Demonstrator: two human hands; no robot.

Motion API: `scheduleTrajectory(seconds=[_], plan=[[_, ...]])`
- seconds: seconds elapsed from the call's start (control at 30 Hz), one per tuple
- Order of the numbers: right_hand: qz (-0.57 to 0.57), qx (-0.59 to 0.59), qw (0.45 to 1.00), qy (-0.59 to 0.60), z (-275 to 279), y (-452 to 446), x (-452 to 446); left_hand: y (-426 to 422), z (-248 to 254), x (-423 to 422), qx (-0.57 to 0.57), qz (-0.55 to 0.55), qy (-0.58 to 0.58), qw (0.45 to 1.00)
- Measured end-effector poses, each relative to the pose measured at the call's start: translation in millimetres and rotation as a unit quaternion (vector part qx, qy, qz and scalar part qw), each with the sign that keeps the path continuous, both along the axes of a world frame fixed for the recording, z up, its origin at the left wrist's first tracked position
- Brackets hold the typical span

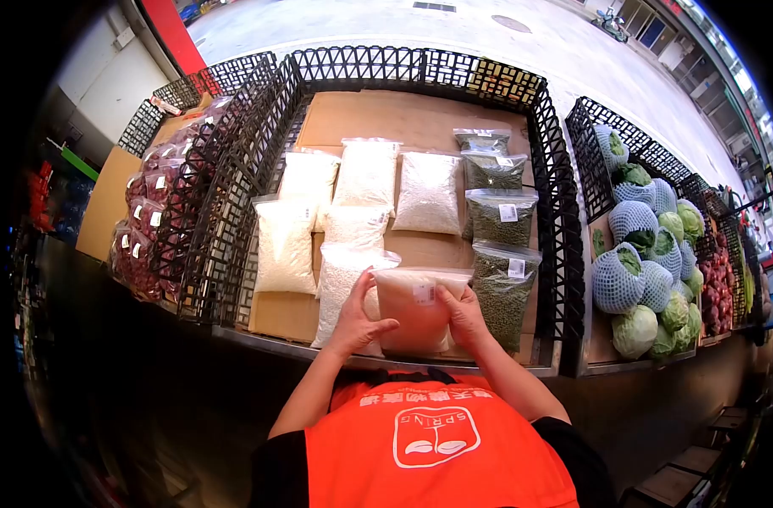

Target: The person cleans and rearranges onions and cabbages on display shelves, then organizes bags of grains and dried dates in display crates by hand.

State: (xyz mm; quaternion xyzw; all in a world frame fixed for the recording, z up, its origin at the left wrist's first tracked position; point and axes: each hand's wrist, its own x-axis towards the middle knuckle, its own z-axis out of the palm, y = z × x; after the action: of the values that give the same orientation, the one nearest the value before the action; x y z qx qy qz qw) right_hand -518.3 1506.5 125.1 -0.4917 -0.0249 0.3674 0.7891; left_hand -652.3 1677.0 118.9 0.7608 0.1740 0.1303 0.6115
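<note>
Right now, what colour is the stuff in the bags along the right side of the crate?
Green; it shows best in the head view, in the nearest bag.

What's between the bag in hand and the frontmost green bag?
The right hand, thumb on the front of the held bag, sits between it and the frontmost green bag. Shows in the head view.

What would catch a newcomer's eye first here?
Probably the bright red garment with white printing at bottom centre, then just above it the pale bag between the left hand and right hand. Beyond them, white bags contrast with a column of green ones on the tray's right side.
</note>
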Motion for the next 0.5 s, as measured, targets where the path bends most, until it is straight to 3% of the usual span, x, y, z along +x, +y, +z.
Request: scheduleTrajectory(seconds=[0.1, 0.13, 0.23, 0.3, 0.43, 0.5], plan=[[0.047, -0.005, 0.999, -0.003, 3.1, 0.8, 8.4, -2.7, 6.1, 25.0, -0.227, -0.036, -0.046, 0.972], [0.066, -0.021, 0.997, -0.020, 2.9, 0.4, 11.4, -2.4, 14.5, 30.3, -0.255, -0.008, -0.077, 0.964], [0.137, -0.039, 0.988, -0.067, 7.9, -4.1, 25.3, 11.1, 0.9, 39.6, -0.266, -0.061, 0.035, 0.961], [0.197, -0.003, 0.976, -0.088, 24.0, -4.6, 41.3, 9.2, 0.1, 37.3, -0.284, -0.063, 0.007, 0.957], [0.118, -0.034, 0.985, -0.117, 42.5, 23.2, 91.3, 7.8, -1.4, 32.5, -0.300, -0.067, -0.032, 0.951], [0.110, -0.152, 0.961, -0.205, 49.0, 47.8, 117.8, 8.4, 1.2, 31.9, -0.301, -0.075, -0.038, 0.950]])
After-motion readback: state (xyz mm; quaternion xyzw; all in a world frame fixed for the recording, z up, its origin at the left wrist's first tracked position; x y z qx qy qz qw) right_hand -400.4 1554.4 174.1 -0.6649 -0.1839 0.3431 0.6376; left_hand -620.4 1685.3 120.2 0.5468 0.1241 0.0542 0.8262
